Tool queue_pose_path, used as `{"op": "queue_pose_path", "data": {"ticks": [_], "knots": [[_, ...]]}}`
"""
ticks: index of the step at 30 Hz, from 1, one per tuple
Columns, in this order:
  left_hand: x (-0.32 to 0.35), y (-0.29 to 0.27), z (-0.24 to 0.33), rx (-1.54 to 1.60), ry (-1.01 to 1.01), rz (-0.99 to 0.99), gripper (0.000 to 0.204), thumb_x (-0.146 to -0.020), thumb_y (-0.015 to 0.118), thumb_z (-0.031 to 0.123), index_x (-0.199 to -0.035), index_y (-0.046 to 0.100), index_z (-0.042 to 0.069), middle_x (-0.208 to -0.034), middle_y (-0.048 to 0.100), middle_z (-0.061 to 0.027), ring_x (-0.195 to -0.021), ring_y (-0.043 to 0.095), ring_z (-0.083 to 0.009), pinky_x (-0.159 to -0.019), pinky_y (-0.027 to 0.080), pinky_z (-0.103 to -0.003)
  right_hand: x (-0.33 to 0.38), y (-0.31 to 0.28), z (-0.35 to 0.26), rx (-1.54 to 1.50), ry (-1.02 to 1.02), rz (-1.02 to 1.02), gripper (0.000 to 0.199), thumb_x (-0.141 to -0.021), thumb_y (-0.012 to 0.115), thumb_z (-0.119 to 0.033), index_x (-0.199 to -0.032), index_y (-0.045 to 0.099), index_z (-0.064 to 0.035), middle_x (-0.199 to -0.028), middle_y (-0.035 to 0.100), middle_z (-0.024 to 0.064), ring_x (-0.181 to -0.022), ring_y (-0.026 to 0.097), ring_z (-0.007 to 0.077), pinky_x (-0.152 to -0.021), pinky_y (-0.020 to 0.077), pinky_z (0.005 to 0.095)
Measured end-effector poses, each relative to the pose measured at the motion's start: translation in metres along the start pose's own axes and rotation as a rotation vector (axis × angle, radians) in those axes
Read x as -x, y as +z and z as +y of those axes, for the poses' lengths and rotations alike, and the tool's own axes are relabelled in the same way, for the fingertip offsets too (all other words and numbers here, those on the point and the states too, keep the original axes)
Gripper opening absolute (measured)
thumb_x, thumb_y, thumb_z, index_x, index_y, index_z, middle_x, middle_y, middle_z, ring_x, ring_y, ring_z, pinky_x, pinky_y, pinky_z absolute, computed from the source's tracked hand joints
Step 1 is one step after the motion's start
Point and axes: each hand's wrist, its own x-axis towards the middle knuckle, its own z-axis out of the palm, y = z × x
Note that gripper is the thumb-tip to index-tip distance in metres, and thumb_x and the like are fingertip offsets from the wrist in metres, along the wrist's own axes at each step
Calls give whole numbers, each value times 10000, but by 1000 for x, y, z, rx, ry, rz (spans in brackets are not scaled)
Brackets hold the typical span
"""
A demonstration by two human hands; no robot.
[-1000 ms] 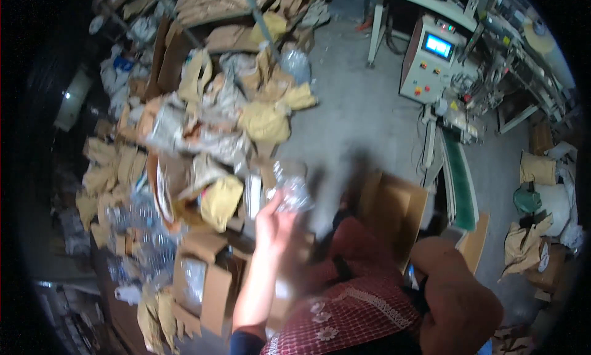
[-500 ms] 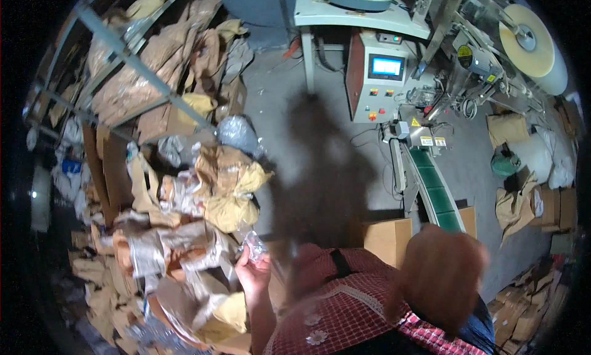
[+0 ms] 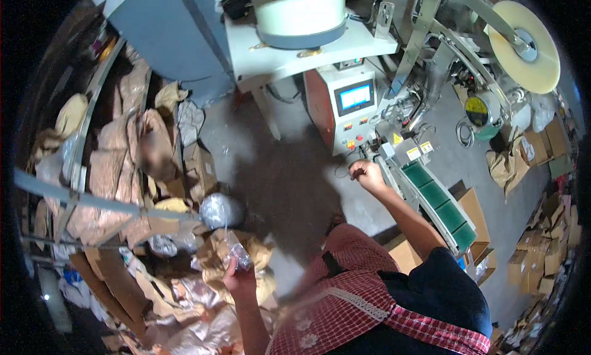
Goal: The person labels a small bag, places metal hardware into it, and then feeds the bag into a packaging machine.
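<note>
My left hand [image 3: 239, 276] is raised in front of my red checked apron [image 3: 351, 306] and grips a small clear plastic bag [image 3: 236, 252] holding small parts. My right hand [image 3: 368, 173] reaches forward, fingers curled, close to the base of the packing machine's control box [image 3: 351, 112] with its lit blue screen, just left of the green conveyor belt [image 3: 440, 204]. It holds nothing that I can see.
A heap of brown paper bags, cardboard and clear plastic bags [image 3: 154, 232] lies on the floor at my left behind a metal rack [image 3: 80, 198]. A large tape roll [image 3: 523, 47] and machine parts stand at right, with cardboard boxes [image 3: 542, 256] beyond.
My view has swung up from the pile to the machine. My right hand has stretched out to the control box. My left hand keeps hold of the clear bag.
</note>
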Motion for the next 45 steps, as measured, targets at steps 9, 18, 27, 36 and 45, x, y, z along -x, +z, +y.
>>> {"op": "queue_pose_path", "data": {"ticks": [9,18,27,36,45], "knots": [[-101,92,-54,83,-64,69,142,-923,578,128,-987,648,23,-911,678,-76,-774,616,-185,-661,508,-293,-211,-61,147,564,340,-31,784,-864,601,-254,-1515,166,-227,-1247,533,279,-1038,585,445,-870,472,499],[-147,145,-67,46,-22,140,207,-955,544,158,-1071,620,5,-832,624,-93,-681,547,-178,-626,470,-276,-263,-82,197,577,396,-73,763,-897,551,-339,-1521,114,-303,-1298,441,337,-1099,554,466,-911,471,525],[-161,167,-69,74,-48,69,183,-952,547,159,-969,624,-7,-771,611,-91,-664,537,-175,-618,451,-282,-269,-81,200,613,419,-55,775,-901,551,-368,-1523,89,-322,-1306,438,308,-1080,567,455,-897,475,525],[-158,169,-72,-3,30,140,192,-970,499,128,-1028,602,-24,-783,596,-88,-693,518,-168,-647,434,-273,-269,-81,194,605,393,-64,729,-924,518,-367,-1524,109,-305,-1244,478,320,-1037,580,465,-876,487,523],[-143,156,-78,-21,24,114,179,-953,549,156,-826,611,46,-755,633,-68,-654,565,-162,-623,477,-289,-245,-63,199,604,303,-131,685,-941,475,-416,-1523,148,-261,-1219,529,329,-952,600,487,-816,500,529]]}}
